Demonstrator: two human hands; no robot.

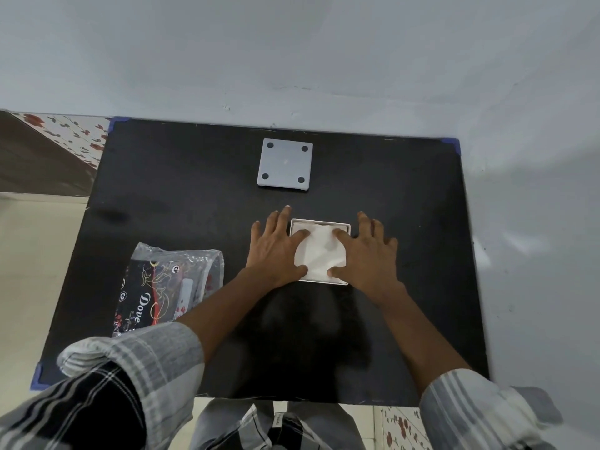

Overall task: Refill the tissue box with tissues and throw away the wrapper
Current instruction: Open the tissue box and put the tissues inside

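Note:
A white square tissue box (324, 222) lies open-side up on the black table, filled with a stack of white tissues (319, 254). My left hand (276, 248) rests flat on the box's left side, thumb and forefinger pressing on the tissues. My right hand (367, 254) mirrors it on the right side, fingers spread, thumb and forefinger on the tissues. The box's grey base panel (285, 165) with four dark round feet lies apart at the back of the table. The clear plastic wrapper (168, 287) with dark print lies crumpled to the left.
The black table (406, 206) stands against a pale wall and has blue corner guards. Tiled floor with a red flower pattern shows at the left and below the near edge. My plaid sleeves fill the bottom of the view.

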